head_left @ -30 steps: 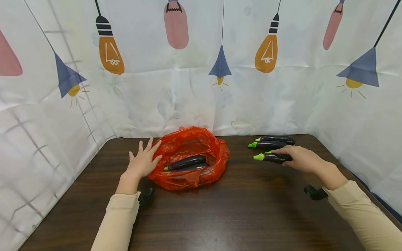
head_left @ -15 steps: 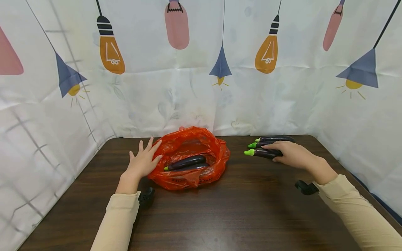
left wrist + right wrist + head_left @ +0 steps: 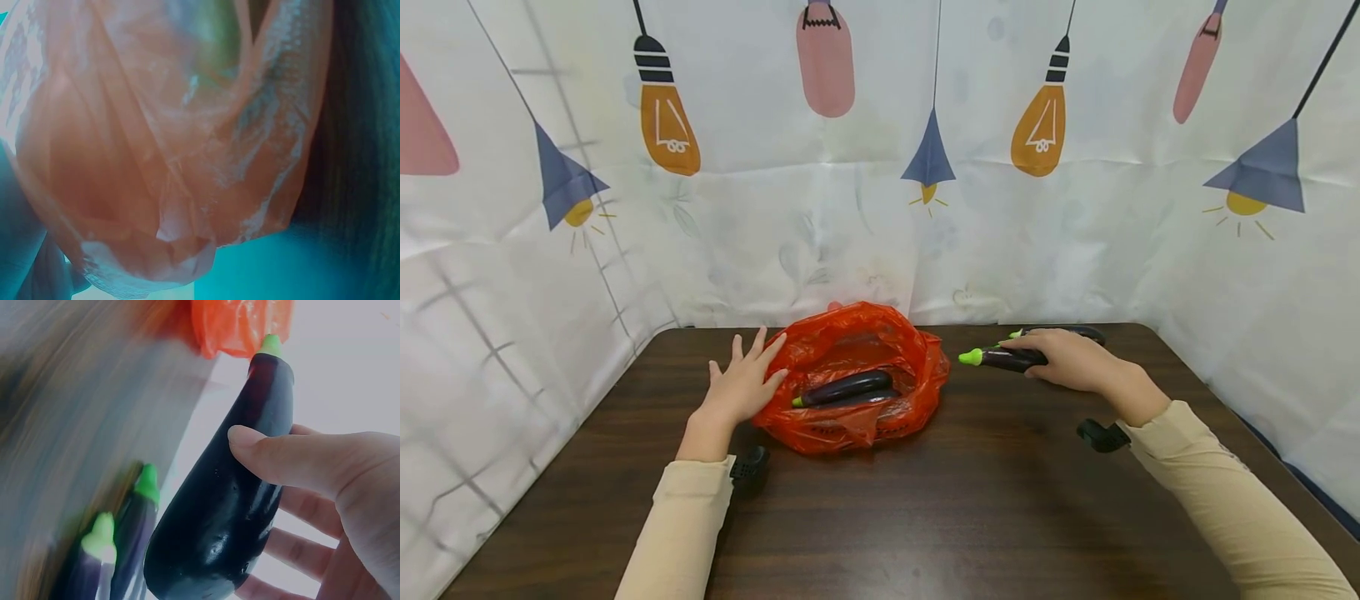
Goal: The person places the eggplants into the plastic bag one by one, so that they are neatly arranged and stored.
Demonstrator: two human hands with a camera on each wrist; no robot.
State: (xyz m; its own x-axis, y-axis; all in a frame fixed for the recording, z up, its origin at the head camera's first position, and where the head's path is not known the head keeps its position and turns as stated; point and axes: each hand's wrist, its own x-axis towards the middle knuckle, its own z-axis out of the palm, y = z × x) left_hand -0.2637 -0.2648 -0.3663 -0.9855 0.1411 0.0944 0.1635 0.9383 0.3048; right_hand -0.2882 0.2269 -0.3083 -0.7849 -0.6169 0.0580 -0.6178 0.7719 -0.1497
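An eggplant (image 3: 1003, 359) with a bright green stem end is in my right hand (image 3: 1075, 358), above the table. In the right wrist view, the thumb lies along one side of this eggplant (image 3: 219, 506) and the fingers along the other. My left hand (image 3: 737, 390), fingers spread, touches the left side of a red plastic bag (image 3: 827, 437). The bag's mouth gapes toward me, and inside lie a dark eggplant (image 3: 850, 387) and another partly hidden beneath it. The left wrist view is filled by the bag's thin film (image 3: 125, 156).
Beyond my right hand, more eggplants lie on the table, one (image 3: 1078, 331) partly covered by the hand. In the right wrist view two show, one with a pale green end (image 3: 100, 540). The dark wooden table (image 3: 880, 525) meets a patterned curtain (image 3: 865, 225) at the back.
My right hand has moved left with the eggplant, away from the others and nearer the bag. The left hand and the bag have stayed in place.
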